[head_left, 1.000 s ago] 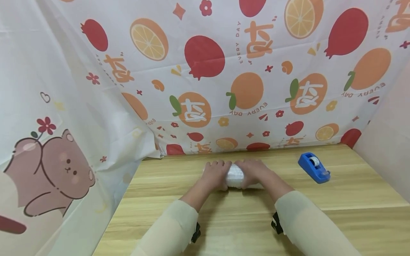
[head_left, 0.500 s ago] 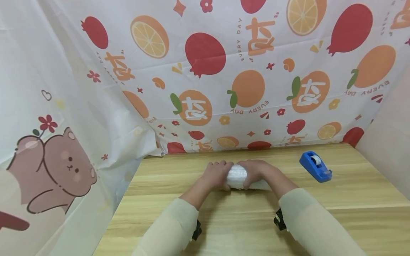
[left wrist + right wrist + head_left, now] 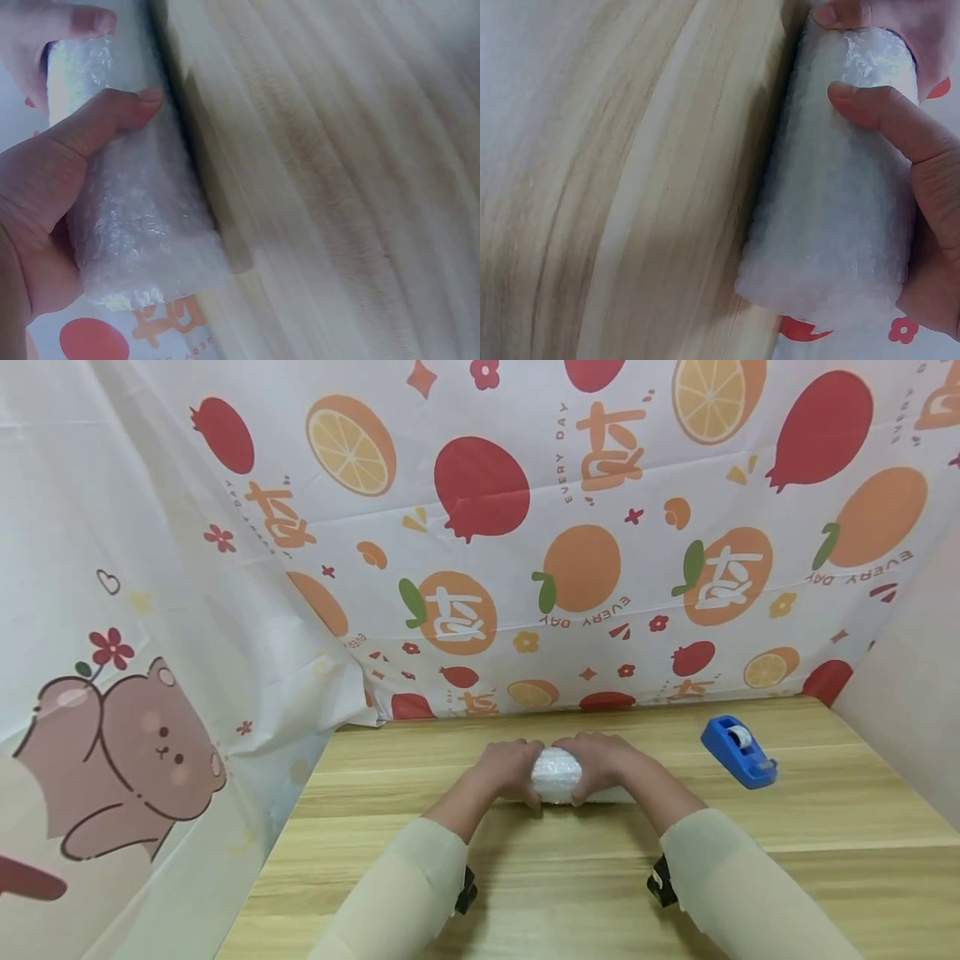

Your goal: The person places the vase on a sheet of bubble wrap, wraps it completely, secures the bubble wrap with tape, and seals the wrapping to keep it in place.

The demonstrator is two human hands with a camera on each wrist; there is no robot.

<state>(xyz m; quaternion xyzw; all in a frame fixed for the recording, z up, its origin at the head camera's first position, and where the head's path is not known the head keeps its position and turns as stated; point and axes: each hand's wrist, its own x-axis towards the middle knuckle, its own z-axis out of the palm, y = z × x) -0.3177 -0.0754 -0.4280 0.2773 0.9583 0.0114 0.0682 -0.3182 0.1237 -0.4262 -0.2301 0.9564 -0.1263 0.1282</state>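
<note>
A roll of clear bubble wrap lies crosswise on the wooden table, its bumpy layers catching the light. My left hand grips its left part and my right hand its right part, with a short stretch of wrap showing between them. In the left wrist view, the left thumb lies along the near side of the bubble wrap, whose end hangs past the hand. The right thumb presses the bubble wrap likewise in the right wrist view. Fingers behind the roll are mostly hidden, as is whatever may be inside.
A blue tape dispenser stands to the right of the hands on the wooden table. Behind the table hangs a fruit-print sheet; another sheet with a bear print hangs at the left.
Both hands keep hold of the bubble wrap. My right hand has shifted slightly right, so the stretch of roll between the hands looks a little wider. The head view has tilted slightly.
</note>
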